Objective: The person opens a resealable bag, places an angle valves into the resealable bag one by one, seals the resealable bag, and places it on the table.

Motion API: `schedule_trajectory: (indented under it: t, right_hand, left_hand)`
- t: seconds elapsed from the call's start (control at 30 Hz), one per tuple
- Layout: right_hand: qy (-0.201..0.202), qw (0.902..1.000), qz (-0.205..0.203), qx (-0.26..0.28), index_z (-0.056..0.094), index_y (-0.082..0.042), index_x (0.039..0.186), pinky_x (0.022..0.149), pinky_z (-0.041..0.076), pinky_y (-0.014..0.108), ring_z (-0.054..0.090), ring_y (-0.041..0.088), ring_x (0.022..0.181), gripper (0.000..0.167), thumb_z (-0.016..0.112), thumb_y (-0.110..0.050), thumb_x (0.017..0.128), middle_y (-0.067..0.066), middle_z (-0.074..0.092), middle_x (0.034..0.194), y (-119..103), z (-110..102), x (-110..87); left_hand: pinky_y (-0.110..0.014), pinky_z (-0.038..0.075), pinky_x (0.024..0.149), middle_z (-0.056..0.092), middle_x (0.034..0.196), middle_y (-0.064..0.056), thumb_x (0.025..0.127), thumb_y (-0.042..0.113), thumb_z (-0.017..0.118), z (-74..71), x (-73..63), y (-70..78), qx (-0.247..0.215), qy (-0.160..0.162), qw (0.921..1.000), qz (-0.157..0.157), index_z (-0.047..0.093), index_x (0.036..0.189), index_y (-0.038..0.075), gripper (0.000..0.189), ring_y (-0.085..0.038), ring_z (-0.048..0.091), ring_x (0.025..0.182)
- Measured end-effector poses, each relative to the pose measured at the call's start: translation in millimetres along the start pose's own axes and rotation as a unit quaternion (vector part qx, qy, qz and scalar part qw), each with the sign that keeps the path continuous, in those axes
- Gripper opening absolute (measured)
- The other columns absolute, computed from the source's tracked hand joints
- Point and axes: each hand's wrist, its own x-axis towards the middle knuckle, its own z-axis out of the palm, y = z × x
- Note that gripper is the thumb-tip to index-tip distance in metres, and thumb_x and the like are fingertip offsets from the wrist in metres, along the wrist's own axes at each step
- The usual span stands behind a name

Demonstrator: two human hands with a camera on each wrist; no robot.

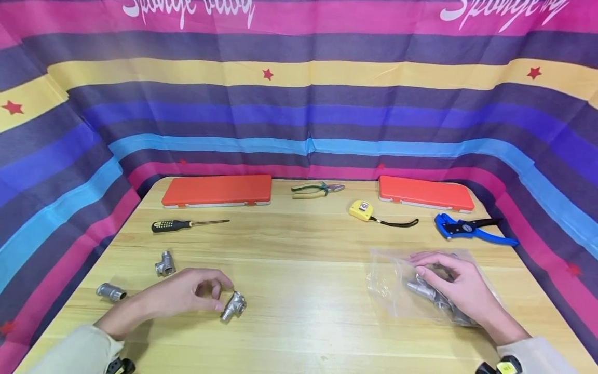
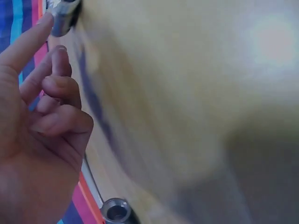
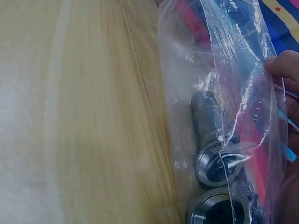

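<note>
With thumb and fingertips, my left hand point(image 1: 189, 293) pinches a silver metal pipe tee point(image 1: 234, 305). In the left wrist view a fingertip lies against the tee point(image 2: 64, 18), which the top edge partly cuts off. My right hand point(image 1: 460, 285) grips a clear plastic bag point(image 1: 385, 285) on the right of the table. Metal pipe fittings point(image 1: 422, 290) lie inside the bag. Two threaded round openings point(image 3: 217, 163) show through the plastic in the right wrist view. Left of my left hand, another tee point(image 1: 165, 264) and a short pipe fitting point(image 1: 110, 292) rest on the wood.
Along the back lie a red case point(image 1: 217, 190), pliers point(image 1: 317, 190) and a second red case point(image 1: 426, 194). A screwdriver point(image 1: 189, 224) is at left; a yellow tape measure point(image 1: 361, 210) and a blue wire stripper point(image 1: 474, 229) are at right. Striped cloth point(image 1: 308, 93) surrounds the table.
</note>
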Motion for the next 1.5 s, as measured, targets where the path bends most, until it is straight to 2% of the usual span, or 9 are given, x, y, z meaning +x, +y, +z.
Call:
schedule_trajectory:
  t: [0.1, 0.27, 0.37, 0.53, 0.7, 0.93, 1.13, 1.4, 1.5]
  right_hand:
    - [-0.001, 1.0, 0.0, -0.001, 0.083, -0.016, 0.106, 0.101, 0.048, 0.007, 0.071, -0.003, 0.116, 0.029, 0.08, 0.009, 0.092, 0.001, 0.083, 0.114, 1, 0, -0.6]
    - [0.002, 1.0, -0.001, 0.0, 0.083, -0.016, 0.106, 0.1, 0.048, 0.007, 0.071, -0.003, 0.116, 0.029, 0.079, 0.009, 0.092, 0.006, 0.083, 0.114, -1, 0, -1.2]
    - [0.001, 1.0, 0.005, 0.004, 0.083, -0.016, 0.107, 0.1, 0.049, 0.007, 0.071, -0.002, 0.116, 0.028, 0.08, 0.009, 0.093, 0.005, 0.082, 0.115, -2, 0, -1.7]
    - [0.0, 0.9999, 0.012, 0.005, 0.083, -0.017, 0.108, 0.1, 0.048, 0.007, 0.07, -0.004, 0.117, 0.029, 0.08, 0.008, 0.093, 0.0, 0.082, 0.117, -2, -1, -2.6]
    - [-0.005, 0.9999, 0.016, 0.003, 0.083, -0.017, 0.11, 0.101, 0.046, 0.006, 0.068, -0.005, 0.118, 0.028, 0.08, 0.006, 0.094, -0.001, 0.082, 0.118, -2, -2, -2.7]
    - [-0.003, 0.9999, 0.012, -0.008, 0.083, -0.019, 0.109, 0.102, 0.045, 0.005, 0.068, -0.006, 0.118, 0.028, 0.081, 0.005, 0.094, -0.003, 0.082, 0.117, -3, -2, -2.4]
    - [-0.006, 0.9996, 0.024, -0.017, 0.083, -0.022, 0.108, 0.103, 0.043, 0.004, 0.068, -0.008, 0.118, 0.027, 0.081, 0.001, 0.095, 0.002, 0.082, 0.117, -4, -2, -3.1]
    - [-0.005, 0.9998, 0.018, -0.002, 0.083, -0.017, 0.108, 0.103, 0.044, 0.004, 0.068, -0.008, 0.118, 0.025, 0.08, 0.003, 0.095, -0.005, 0.082, 0.117, -4, 0, -1.4]
    - [-0.011, 0.9997, 0.023, -0.003, 0.083, -0.017, 0.11, 0.104, 0.043, 0.004, 0.067, -0.008, 0.118, 0.023, 0.079, 0.002, 0.097, -0.005, 0.082, 0.118, -4, 1, -0.9]
  left_hand:
    - [-0.023, 0.048, 0.066, 0.066, 0.089, 0.012, 0.096, 0.038, 0.085, 6.8, -2.6, -1.3, 0.001, -0.001, 1.0, 0.002, 0.07, 0.13, 0.019, 0.041, 0.0, 0.054, 0.077]
    - [-0.023, 0.044, 0.064, 0.064, 0.087, 0.016, 0.09, 0.05, 0.088, 15.0, -2.1, 6.2, 0.062, 0.028, 0.9977, -0.008, 0.065, 0.13, 0.022, 0.054, 0.001, 0.052, 0.074]
    - [-0.023, 0.043, 0.063, 0.066, 0.089, 0.02, 0.09, 0.053, 0.087, 15.3, -1.6, 9.5, 0.09, 0.041, 0.9951, -0.012, 0.065, 0.123, 0.026, 0.048, 0.002, 0.052, 0.074]
    - [-0.023, 0.045, 0.061, 0.069, 0.095, 0.022, 0.097, 0.049, 0.081, 12.1, -3.6, 7.1, 0.097, 0.053, 0.9937, -0.018, 0.068, 0.113, 0.034, 0.025, 0.002, 0.053, 0.073]
    - [-0.023, 0.047, 0.061, 0.068, 0.092, 0.022, 0.099, 0.048, 0.079, 12.1, -5.1, 2.3, 0.095, 0.048, 0.9942, -0.013, 0.07, 0.107, 0.036, 0.016, 0.002, 0.054, 0.073]
    - [-0.024, 0.05, 0.058, 0.073, 0.091, 0.015, 0.102, 0.038, 0.078, 9.6, 10.5, 12.6, 0.062, 0.062, 0.9961, -0.011, 0.074, 0.108, 0.028, 0.013, -0.001, 0.056, 0.069]
    - [-0.023, 0.046, 0.055, 0.073, 0.089, 0.009, 0.101, 0.036, 0.078, 20.7, 48.4, 34.1, 0.042, 0.065, 0.997, 0.0, 0.075, 0.111, 0.023, 0.016, -0.004, 0.053, 0.064]
    - [-0.024, 0.057, 0.074, 0.075, 0.095, 0.014, 0.1, 0.035, 0.08, 69.2, 130.9, 86.4, 0.027, 0.041, 0.9981, 0.039, 0.075, 0.11, 0.024, 0.015, -0.004, 0.066, 0.078]
    - [-0.022, 0.056, 0.071, 0.076, 0.098, 0.016, 0.101, 0.033, 0.08, 88.3, 159.9, 107.1, 0.052, 0.027, 0.9962, 0.064, 0.075, 0.11, 0.024, 0.014, 0.0, 0.065, 0.075]
